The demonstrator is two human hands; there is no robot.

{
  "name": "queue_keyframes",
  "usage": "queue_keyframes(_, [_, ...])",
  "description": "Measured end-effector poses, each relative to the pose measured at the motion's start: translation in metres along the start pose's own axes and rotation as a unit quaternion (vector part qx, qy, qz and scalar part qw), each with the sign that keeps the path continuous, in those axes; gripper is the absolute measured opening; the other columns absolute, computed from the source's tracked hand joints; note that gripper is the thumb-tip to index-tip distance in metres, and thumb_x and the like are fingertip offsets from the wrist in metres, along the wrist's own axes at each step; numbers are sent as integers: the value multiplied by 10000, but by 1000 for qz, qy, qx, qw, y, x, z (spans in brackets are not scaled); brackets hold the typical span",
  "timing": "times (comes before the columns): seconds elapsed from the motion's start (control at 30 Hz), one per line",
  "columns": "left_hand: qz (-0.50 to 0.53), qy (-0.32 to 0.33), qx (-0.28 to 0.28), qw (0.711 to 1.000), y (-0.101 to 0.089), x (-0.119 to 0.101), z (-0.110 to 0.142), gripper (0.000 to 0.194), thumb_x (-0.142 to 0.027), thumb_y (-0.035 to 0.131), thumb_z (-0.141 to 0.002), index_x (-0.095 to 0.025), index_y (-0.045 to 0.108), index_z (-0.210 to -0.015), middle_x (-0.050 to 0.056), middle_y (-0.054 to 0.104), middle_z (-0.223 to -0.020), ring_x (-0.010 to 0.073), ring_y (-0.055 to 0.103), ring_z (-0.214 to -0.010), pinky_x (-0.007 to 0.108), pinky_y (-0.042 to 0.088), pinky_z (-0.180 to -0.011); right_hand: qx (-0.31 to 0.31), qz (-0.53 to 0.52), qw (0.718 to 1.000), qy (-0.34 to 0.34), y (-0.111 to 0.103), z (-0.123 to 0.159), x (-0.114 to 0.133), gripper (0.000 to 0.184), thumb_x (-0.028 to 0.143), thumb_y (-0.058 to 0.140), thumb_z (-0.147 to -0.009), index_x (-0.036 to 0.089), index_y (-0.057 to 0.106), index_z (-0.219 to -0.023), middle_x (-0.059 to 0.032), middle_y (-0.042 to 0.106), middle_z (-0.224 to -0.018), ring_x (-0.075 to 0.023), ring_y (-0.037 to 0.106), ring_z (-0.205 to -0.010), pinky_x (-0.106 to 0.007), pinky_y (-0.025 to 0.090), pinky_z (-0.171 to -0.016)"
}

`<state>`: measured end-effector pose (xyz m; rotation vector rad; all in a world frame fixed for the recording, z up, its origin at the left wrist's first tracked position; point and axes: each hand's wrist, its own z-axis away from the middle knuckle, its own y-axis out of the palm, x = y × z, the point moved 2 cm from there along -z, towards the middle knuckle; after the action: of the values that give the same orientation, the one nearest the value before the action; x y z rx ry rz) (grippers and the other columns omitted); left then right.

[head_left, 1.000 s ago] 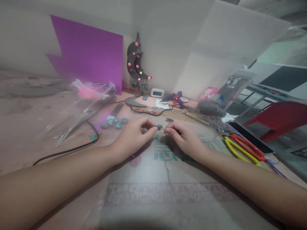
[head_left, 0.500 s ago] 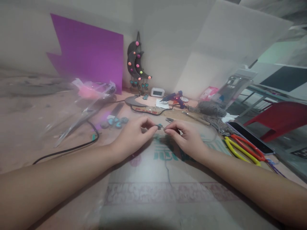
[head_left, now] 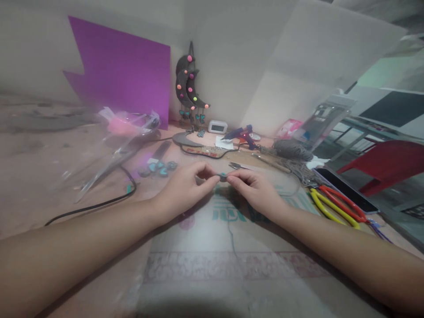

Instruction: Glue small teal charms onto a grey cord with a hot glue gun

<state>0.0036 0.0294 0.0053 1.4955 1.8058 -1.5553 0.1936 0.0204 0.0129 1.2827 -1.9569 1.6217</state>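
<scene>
Between my fingertips is a small grey-and-teal ornament (head_left: pixel 223 176), partly covered by the fingers. My left hand (head_left: pixel 195 181) pinches its left side with thumb and forefinger. From the right, my right hand (head_left: pixel 253 187) pinches the other side, so the two hands almost meet. A thin grey thread (head_left: pixel 231 234) runs down below them over the printed plastic sheet (head_left: pixel 192 238). Left of my left hand lie several teal-and-grey heart ornaments (head_left: pixel 161 168). Just behind my right hand rest small metal scissors or snips (head_left: pixel 236 165), whose kind I cannot tell surely.
At the back stand a moon-shaped hanging (head_left: pixel 182 84), a small clock (head_left: pixel 217 127) and a glue gun (head_left: pixel 243 134). To the right are grey yarn (head_left: pixel 291 150), a phone (head_left: pixel 344 187) and yellow-and-red-handled scissors (head_left: pixel 334 207). A plastic bag (head_left: pixel 112 159) and black cable (head_left: pixel 96 205) lie left.
My right hand has shifted slightly left, closer to my left fingers. Its fingertips now press against the small ornament, where a short gap showed before.
</scene>
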Motion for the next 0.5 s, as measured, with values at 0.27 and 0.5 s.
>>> queue_keyframes(0.27, [57, -46, 26, 997, 3, 5, 1, 236, -428, 565, -905, -214, 662, -880, 5, 703, -776, 154, 605, -647, 263, 460, -577, -9, 24, 1000, -4, 0, 1, 3, 199, 311, 557, -903, 217, 711, -818, -9, 718, -764, -161, 652, -721, -264, 481, -649])
queue_keyframes(0.5, [90, -90, 6, 992, 2, 0, 2, 223, -409, 596, -888, -206, 677, -933, 1, 676, -694, 133, 559, -549, 231, 406, -472, -14, 19, 999, -24, 2, 3, -2, 212, 327, 616, -885, 194, 615, -1051, 60, 506, -621, -110, 490, -550, -234, 379, -533])
